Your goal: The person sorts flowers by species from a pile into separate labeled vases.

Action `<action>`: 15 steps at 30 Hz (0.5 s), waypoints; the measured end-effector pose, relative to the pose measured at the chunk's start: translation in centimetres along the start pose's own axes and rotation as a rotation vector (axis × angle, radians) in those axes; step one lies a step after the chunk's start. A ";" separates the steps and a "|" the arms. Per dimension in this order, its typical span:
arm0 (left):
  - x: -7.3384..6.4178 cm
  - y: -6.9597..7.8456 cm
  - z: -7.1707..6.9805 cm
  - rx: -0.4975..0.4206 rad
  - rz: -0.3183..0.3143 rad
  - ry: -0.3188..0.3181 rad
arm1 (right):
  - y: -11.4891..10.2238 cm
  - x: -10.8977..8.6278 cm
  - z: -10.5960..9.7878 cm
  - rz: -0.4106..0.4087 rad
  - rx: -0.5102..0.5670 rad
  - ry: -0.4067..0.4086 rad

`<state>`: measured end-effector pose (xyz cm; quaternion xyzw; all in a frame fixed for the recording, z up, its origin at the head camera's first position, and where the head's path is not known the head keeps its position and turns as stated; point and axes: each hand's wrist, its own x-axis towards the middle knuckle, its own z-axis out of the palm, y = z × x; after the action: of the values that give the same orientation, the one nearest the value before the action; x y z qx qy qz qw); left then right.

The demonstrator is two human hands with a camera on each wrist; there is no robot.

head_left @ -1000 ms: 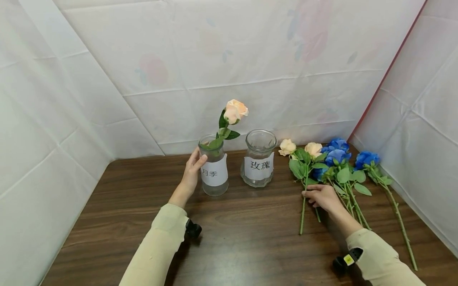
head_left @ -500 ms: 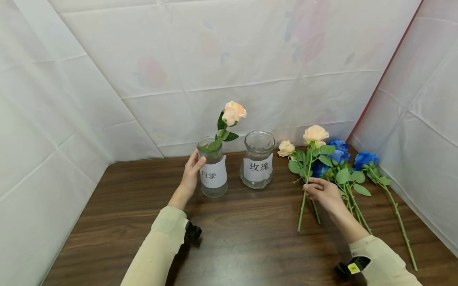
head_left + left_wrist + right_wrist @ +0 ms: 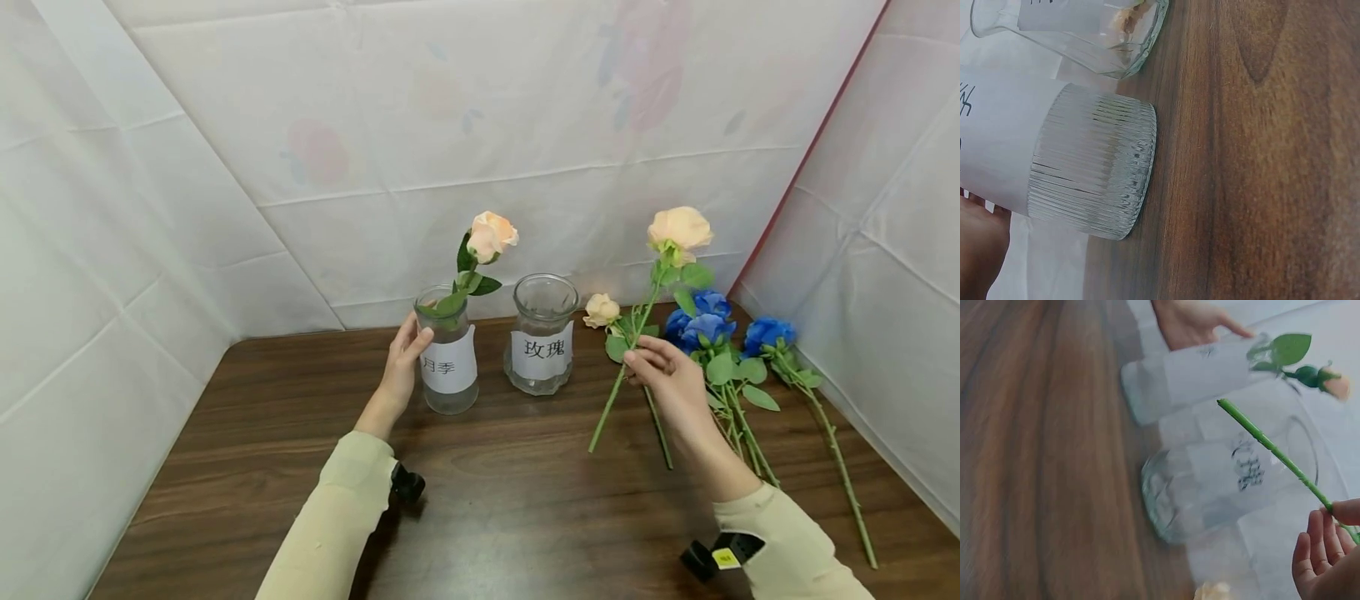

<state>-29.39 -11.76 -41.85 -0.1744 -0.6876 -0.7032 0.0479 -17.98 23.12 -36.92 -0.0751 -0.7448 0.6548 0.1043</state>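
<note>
Straight vase (image 3: 450,400): clear glass, cylindrical, finely ribbed at the foot; white paper label, 月季. Upright on the bench (image 3: 487,525). Left hand (image 3: 397,368) at its left side, fingers parted to the width of the glass and holding it, thumb in front, the rest partly hidden behind.

Vase rose (image 3: 491,238): peach bloom, smooth green leaves; leaning right out of the straight vase.

Waisted vase (image 3: 546,310): clear glass, broad faceted foot, narrowed neck, round lip; white paper label, 玫瑰. Upright, just right of the straight vase.

Held rose (image 3: 679,235): full pale peach bloom, thin green stem with small nodes. Raised over the bench, right of the waisted vase, tilted with bloom up and right. Right hand (image 3: 675,387) pinches the stem, thumb against fingers, the others loosely curled.

Cream rose (image 3: 602,310): lying by the waisted vase, stem partly behind the right hand.

Blue roses (image 3: 703,327): ruffled blooms, several bunched, one just apart at right; lying on the bench.

Bench: dark brown wood grain, soft sheen at front.

Room: creased white cloth (image 3: 375,108) behind and at both sides, faint pink fruit prints; red strip (image 3: 813,150) along the right corner.
</note>
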 end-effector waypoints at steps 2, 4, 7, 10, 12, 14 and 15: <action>-0.1 0.0 0.0 -0.004 0.002 0.002 | -0.7 0.0 0.9 -0.024 0.067 0.016; -0.1 0.0 -0.1 -0.008 0.007 0.003 | -1.2 0.0 1.7 -0.061 0.108 0.028; -0.1 -0.1 -0.1 -0.008 0.009 0.000 | -2.0 0.1 3.1 -0.122 0.195 0.049; -0.1 -0.1 -0.1 -0.006 0.003 0.000 | -2.9 0.3 4.6 -0.179 0.296 0.072; 0.0 0.0 -0.1 -0.003 -0.004 0.000 | -3.6 0.5 5.6 -0.215 0.372 0.079; 0.0 0.0 0.0 -0.004 -0.008 0.004 | -4.3 0.7 6.7 -0.246 0.423 0.079; 0.0 -0.1 0.0 -0.005 -0.008 0.002 | -4.6 0.8 7.2 -0.261 0.443 0.078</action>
<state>-29.43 -11.71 -41.90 -0.1709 -0.6865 -0.7053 0.0454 -20.44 15.77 -33.19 0.0211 -0.5820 0.7795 0.2307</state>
